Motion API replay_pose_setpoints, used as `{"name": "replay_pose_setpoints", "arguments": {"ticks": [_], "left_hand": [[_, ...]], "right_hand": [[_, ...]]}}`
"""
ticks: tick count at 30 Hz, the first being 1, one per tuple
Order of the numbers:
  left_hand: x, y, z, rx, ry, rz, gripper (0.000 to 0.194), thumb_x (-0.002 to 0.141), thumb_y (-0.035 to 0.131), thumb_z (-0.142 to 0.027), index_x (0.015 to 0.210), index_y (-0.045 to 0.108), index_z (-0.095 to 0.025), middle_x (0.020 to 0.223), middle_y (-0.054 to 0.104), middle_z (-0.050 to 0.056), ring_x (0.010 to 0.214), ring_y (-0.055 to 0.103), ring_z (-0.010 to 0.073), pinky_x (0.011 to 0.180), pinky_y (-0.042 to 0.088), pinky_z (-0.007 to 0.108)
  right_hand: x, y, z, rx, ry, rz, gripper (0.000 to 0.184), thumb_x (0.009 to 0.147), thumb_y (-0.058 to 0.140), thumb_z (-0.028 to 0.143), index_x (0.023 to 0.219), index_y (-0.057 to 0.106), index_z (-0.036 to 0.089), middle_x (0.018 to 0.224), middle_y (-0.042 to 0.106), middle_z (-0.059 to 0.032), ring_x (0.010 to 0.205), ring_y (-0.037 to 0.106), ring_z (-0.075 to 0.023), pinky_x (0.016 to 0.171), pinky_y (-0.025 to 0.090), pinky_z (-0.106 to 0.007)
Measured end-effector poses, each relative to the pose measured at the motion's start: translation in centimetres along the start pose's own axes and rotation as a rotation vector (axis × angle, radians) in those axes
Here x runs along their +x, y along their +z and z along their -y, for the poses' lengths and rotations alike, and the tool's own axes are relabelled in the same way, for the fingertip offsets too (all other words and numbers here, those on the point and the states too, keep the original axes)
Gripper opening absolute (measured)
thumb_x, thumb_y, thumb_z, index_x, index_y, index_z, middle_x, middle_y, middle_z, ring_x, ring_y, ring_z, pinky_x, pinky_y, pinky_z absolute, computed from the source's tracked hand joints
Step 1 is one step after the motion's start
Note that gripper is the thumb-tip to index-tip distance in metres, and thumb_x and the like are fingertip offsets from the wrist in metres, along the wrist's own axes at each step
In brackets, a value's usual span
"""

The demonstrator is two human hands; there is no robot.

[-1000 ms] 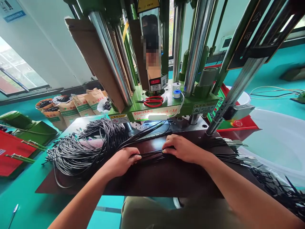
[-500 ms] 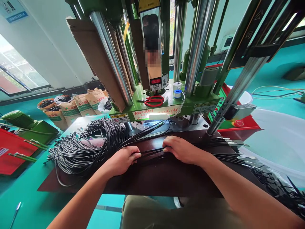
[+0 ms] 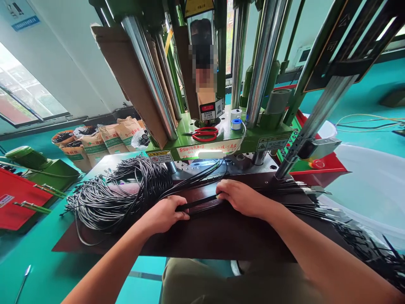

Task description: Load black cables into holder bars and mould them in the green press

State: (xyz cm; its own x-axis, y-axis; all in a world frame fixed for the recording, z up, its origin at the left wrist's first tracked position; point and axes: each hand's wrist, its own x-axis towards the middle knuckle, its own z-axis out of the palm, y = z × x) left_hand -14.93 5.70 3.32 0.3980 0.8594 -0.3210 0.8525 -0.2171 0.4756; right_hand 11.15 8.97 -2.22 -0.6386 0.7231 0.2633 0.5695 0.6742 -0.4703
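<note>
Several thin black cables (image 3: 202,202) run side by side as a dark band between my two hands, just above the brown board (image 3: 221,240). My left hand (image 3: 169,213) has them loosely between thumb and fingers, with the thumb a little apart from the index finger. At the other end, the fingers of my right hand (image 3: 237,196) are bent and pinched on the same cables. Left of my left hand lies a large heap of black cables (image 3: 110,202). More cables lead from it toward the lit slot of the green press (image 3: 228,143).
Red-handled scissors (image 3: 205,134) and a blue-and-white spool (image 3: 236,123) sit on the press ledge. Cable ends (image 3: 316,211) spread over the board's right edge, beside a large white tub (image 3: 376,194). Several paper sacks (image 3: 104,141) stand behind at left.
My left thumb and fingers have spread slightly, and the cables between my hands now show as a broader dark band. My right hand has hardly moved.
</note>
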Motion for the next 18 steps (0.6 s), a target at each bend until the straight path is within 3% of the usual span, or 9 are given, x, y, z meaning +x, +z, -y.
{"name": "replay_pose_setpoints", "arguments": {"ticks": [7, 12, 18], "left_hand": [[-1.0, -1.3, -0.7, -0.009, 0.081, -0.036, 0.02, 0.085, 0.049, -0.036, 0.094, 0.06, -0.022, 0.094, 0.064, 0.0, 0.088, 0.056, 0.0171, 0.079, 0.039, 0.026], [-1.1, -2.2, -0.8, -0.199, 0.061, 0.048, 0.029, 0.088, 0.041, -0.043, 0.082, 0.054, -0.019, 0.075, 0.059, -0.001, 0.067, 0.053, 0.013, 0.064, 0.041, 0.024], [-0.6, -2.1, -0.2, -0.342, 0.031, 0.046, 0.037, 0.083, 0.047, -0.054, 0.081, 0.053, -0.018, 0.071, 0.056, -0.002, 0.061, 0.047, 0.0109, 0.057, 0.037, 0.022]], "right_hand": [[-0.2, -0.9, 0.4, 0.01, -0.007, -0.024, 0.017, 0.093, 0.049, 0.03, 0.099, 0.061, 0.019, 0.096, 0.061, -0.0067, 0.092, 0.056, -0.0199, 0.084, 0.043, -0.032], [-0.5, -1.9, 1.2, -0.141, 0.056, -0.028, 0.046, 0.083, 0.059, 0.052, 0.116, 0.057, 0.019, 0.108, 0.065, -0.0076, 0.101, 0.058, -0.0235, 0.089, 0.04, -0.037], [-2.8, -2.5, 1.4, -0.404, 0.163, -0.04, 0.017, 0.081, 0.059, 0.023, 0.096, 0.061, 0.018, 0.098, 0.062, -0.0078, 0.091, 0.056, -0.0246, 0.083, 0.038, -0.037]]}}
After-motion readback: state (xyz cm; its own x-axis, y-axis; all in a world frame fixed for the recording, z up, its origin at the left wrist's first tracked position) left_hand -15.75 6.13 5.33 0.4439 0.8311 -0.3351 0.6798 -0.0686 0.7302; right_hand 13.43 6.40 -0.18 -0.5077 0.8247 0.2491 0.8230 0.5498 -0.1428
